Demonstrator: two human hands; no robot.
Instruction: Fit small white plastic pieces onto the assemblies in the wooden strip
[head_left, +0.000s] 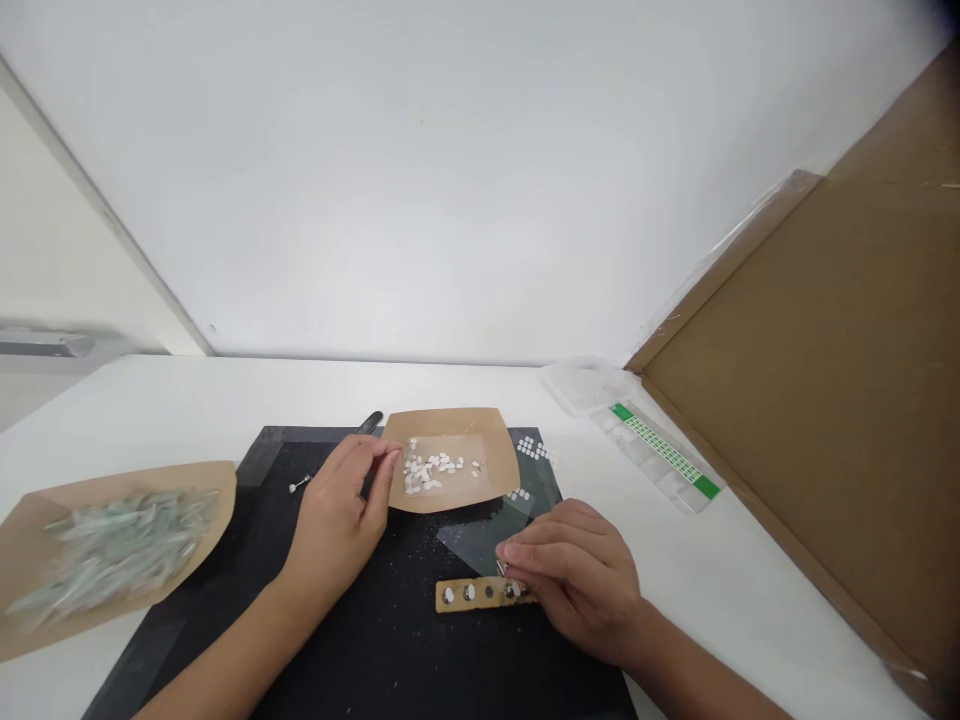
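The head view puts a wooden strip (480, 594) nearest us, lying on a black mat (405, 640), and it looks only partly done. We see two white-topped metal fittings at its left end, then a bare dark round, then another fitting with a bit of white beside the right hand (574, 570). That hand covers the strip's right end, so we cannot count the remaining places. Its thumb and forefinger pinch a small metal piece (502, 567) just above the strip, too small for us to name further. At the left, a paper tray of plastic packets (135, 540) is cut off by the picture's edge, and the packets blur together. The left hand (345, 510) has its thumb and forefinger tips pressed together at the rim of a second paper tray (450, 425); we cannot tell whether they grip anything. Many loose white pieces (427, 470) lie in this tray on a clear film, so by our judgement plenty is left. A small metal part (300, 484) sits on the mat beyond the left wrist, and a black handle (370, 422) is half hidden behind the hand. To the right we make out sheets of white dots (536, 450), a clear plastic case with a green label (664, 450), and, farther back, a translucent bag (589, 385) whose contents we cannot read.
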